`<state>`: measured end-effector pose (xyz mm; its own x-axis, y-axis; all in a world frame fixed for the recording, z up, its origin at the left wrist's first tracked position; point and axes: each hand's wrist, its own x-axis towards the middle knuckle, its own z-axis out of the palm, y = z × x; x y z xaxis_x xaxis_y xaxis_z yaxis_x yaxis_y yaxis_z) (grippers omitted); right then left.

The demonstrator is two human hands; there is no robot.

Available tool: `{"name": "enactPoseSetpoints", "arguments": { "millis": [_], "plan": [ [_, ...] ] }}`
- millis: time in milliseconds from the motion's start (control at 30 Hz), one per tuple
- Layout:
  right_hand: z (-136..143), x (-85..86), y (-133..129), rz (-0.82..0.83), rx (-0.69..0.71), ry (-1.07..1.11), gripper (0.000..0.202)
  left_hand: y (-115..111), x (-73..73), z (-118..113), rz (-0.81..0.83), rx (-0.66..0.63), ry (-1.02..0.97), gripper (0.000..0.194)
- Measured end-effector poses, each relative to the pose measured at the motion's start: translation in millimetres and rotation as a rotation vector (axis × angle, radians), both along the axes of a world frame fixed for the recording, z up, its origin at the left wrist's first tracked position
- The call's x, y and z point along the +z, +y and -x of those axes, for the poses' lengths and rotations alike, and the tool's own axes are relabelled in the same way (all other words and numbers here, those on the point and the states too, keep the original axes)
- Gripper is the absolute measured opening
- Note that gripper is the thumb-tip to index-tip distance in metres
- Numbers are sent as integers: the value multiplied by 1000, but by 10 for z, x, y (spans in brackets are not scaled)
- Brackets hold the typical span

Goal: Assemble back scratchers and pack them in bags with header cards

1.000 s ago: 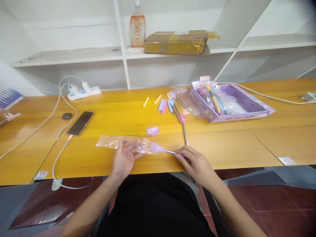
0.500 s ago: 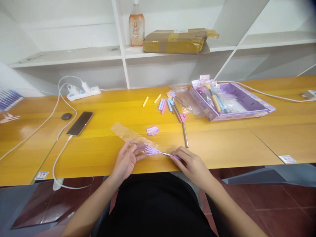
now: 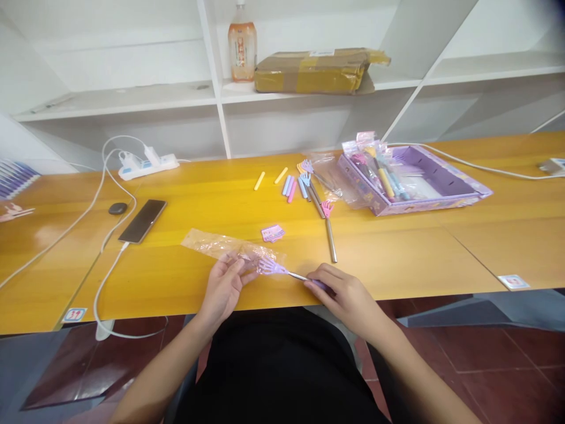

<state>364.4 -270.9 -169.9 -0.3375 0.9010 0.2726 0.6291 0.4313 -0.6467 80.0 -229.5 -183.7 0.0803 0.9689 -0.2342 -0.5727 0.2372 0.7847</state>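
Observation:
My right hand is closed round the handle of a purple claw-headed stick, whose metal rod points left. My left hand pinches a clear plastic bag near its right end. The purple claw head lies at the bag's right end, just right of my left fingertips; how far it sits inside is hard to make out. Beyond the hands lies a small pile of printed cards. A pink claw stick rests on the table, near blue and orange claw heads and several coloured tubes.
A purple box with bagged sticks stands at the back right. On the left are a phone, its cable, a power strip and a black object. A bottle and a taped carton occupy the shelf.
The clear bag has moved left and lies flatter, its far end extending further left. The claw head stays beside my left fingers, and my right hand has barely moved.

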Motion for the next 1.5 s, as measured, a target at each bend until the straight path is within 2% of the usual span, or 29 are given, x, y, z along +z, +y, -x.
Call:
{"name": "enactPoseSetpoints", "arguments": {
  "millis": [167,467,633,800,867,933,1067,1200,1300,1400,1500],
  "plan": [
    [-93,28,-5,-11,-19,24,26,17,19,21,25,9,-32,28],
    [-30,-65,-2,9,6,9,27,-23,-4,7,22,-64,-25,29],
    [79,-109,-4,-9,34,7,24,-63,13,-16,-23,-206,54,34],
    [279,-117,-13,-35,28,25,23,-66,23,-48,-61,-209,120,47],
    [322,-105,-27,-8,40,62,19,-57,12,-59,-61,-169,129,47],
    [306,-75,-50,81,57,118,16,-40,3,-59,-61,-61,122,44],
    [99,24,-122,355,166,259,34,16,15,-20,-59,149,51,43],
    [-128,78,-160,549,305,413,35,60,20,27,-13,208,-18,43],
    [-160,46,-131,619,326,473,35,52,4,33,10,141,-24,43],
    [-82,-26,-73,584,252,501,35,15,-6,22,5,5,19,44],
    [33,-89,-38,534,213,525,44,-21,6,12,-30,-128,77,45]
  ]
}}
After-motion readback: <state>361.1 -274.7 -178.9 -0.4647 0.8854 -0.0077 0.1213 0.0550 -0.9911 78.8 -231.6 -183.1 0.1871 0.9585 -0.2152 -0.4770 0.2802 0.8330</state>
